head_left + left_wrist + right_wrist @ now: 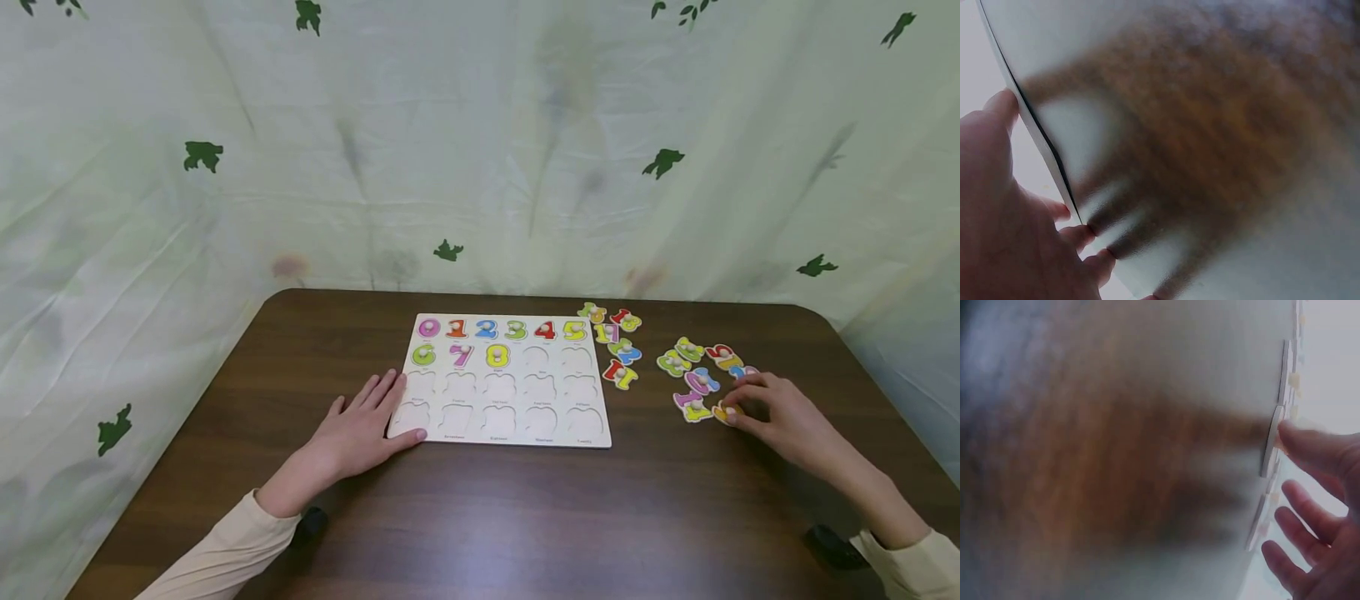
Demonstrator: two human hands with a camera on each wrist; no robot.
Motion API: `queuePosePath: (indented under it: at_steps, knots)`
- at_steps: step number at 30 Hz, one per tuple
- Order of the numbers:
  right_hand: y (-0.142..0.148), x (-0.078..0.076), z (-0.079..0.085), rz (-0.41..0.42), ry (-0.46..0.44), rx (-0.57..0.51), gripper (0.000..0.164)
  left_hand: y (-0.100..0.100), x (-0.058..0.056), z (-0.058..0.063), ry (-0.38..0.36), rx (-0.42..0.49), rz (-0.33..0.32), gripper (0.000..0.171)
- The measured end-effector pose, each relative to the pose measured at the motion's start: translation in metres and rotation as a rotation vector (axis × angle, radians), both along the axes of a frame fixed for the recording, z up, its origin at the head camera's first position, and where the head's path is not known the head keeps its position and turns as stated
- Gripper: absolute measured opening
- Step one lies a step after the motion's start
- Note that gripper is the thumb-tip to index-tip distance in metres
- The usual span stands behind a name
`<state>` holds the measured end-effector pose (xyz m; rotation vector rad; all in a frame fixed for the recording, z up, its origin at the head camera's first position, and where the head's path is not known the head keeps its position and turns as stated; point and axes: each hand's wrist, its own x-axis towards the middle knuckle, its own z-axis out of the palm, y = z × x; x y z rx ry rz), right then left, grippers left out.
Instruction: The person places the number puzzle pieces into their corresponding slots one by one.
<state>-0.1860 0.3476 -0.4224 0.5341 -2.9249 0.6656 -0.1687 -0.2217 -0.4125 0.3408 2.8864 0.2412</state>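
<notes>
A white number puzzle board [604, 435] lies on the table, with coloured numerals from 0 to 8 seated in its upper two rows and bare outlined recesses below. Along the board's left edge rests my left hand [360, 425], fingers spread and thumb at the near left corner. My right hand [787, 421] pinches an orange-yellow number piece [724, 413] between thumb and index finger, right of the board. In the right wrist view this piece [1272, 447] appears edge-on at the thumb tip; its numeral is mostly covered.
Near the right hand lies a loose cluster of number pieces, including a green one [673, 362] and a red and orange one [723, 357]. Another column of pieces, with a red and yellow one [620, 374], runs beside the board's right edge. A patterned curtain [480, 150] hangs behind the table.
</notes>
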Motion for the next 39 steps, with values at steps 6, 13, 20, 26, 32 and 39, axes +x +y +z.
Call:
queuePosePath:
  at_steps: [6,13,20,26,32,39]
  knots:
    - [0.001,0.000,-0.003,-0.031,0.029,0.007,0.016,-0.001,-0.001,-0.001,0.003,-0.005,-0.007,0.101]
    - [-0.005,-0.004,0.002,-0.001,0.066,-0.008,0.016,-0.001,-0.002,0.000,0.001,-0.011,-0.005,0.101]
    - [-0.034,-0.017,0.011,0.123,0.180,-0.067,0.021,-0.001,-0.002,0.000,-0.004,-0.012,-0.005,0.101]
    - [-0.068,-0.031,0.016,0.142,0.112,-0.118,0.017,-0.001,-0.002,-0.001,-0.007,-0.002,0.004,0.102]
    - [-0.101,-0.049,0.014,0.192,0.059,-0.166,0.013,-0.004,-0.005,-0.011,-0.005,-0.004,0.011,0.104]
    - [-0.137,-0.069,0.014,0.245,0.009,-0.174,0.013,-0.002,-0.003,-0.004,-0.008,0.003,0.005,0.104]
